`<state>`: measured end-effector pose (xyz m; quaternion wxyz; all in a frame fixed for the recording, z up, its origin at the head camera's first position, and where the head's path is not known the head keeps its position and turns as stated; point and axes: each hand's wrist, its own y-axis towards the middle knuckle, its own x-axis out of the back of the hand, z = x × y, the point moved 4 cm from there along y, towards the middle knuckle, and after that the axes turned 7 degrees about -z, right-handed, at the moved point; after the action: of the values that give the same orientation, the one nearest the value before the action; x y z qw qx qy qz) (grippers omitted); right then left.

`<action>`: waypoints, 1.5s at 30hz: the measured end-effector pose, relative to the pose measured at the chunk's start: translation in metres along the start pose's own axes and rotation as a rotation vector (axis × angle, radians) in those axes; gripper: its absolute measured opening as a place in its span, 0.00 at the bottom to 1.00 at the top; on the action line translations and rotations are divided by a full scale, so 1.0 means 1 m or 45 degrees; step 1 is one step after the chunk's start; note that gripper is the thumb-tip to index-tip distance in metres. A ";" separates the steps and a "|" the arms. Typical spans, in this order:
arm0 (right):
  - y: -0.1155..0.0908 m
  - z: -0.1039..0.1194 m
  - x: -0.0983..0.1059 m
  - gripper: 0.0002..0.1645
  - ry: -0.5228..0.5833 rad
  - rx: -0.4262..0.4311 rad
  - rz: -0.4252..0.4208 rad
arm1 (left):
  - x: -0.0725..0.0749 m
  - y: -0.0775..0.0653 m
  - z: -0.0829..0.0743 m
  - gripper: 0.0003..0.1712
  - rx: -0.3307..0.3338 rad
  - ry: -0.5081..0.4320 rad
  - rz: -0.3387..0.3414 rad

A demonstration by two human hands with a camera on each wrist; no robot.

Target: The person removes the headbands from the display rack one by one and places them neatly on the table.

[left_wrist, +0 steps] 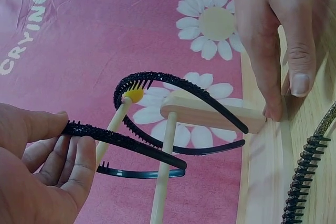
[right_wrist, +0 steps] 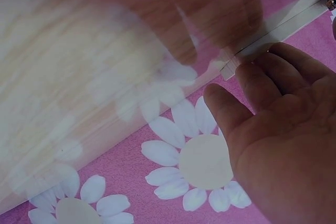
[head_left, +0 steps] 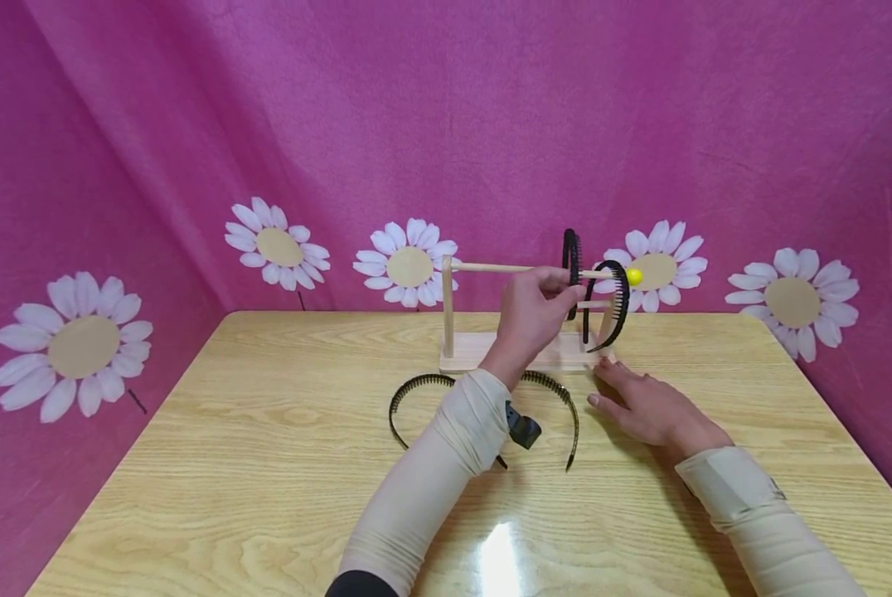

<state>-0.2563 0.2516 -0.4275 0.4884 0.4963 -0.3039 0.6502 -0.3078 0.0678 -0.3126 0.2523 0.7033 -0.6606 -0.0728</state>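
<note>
My left hand [head_left: 533, 311] pinches a black toothed headband [head_left: 569, 249] between thumb and fingers. In the left wrist view this headband [left_wrist: 131, 145] has a glittery top and smooth ends, and its band loops around the upper rod [left_wrist: 167, 177] of a wooden rack. A second black headband [head_left: 621, 307] hangs at the rod's right end, beside the yellow ball [head_left: 634, 277]. My right hand [head_left: 658, 410] lies low at the right end of the rack's base [head_left: 472, 356], fingers extended and fingertips at its edge.
Dark toothed headbands [head_left: 397, 402] lie on the wooden table [head_left: 267, 464] in front of the rack, partly hidden by my left forearm. A small black device [head_left: 522, 427] sits on my left wrist. Behind the table hangs a pink cloth [head_left: 446, 124] with white flowers.
</note>
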 end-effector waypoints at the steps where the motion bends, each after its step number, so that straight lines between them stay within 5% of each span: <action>1: 0.000 0.000 0.000 0.41 -0.004 -0.006 0.003 | 0.000 0.000 0.000 0.11 0.002 0.002 0.002; 45: 0.001 0.000 0.000 0.41 -0.007 0.025 -0.028 | 0.017 0.016 -0.026 0.11 0.016 -0.113 -0.007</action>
<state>-0.2571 0.2513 -0.4271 0.4897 0.5064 -0.2933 0.6464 -0.3091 0.0583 -0.2787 0.2181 0.7026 -0.6698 -0.1006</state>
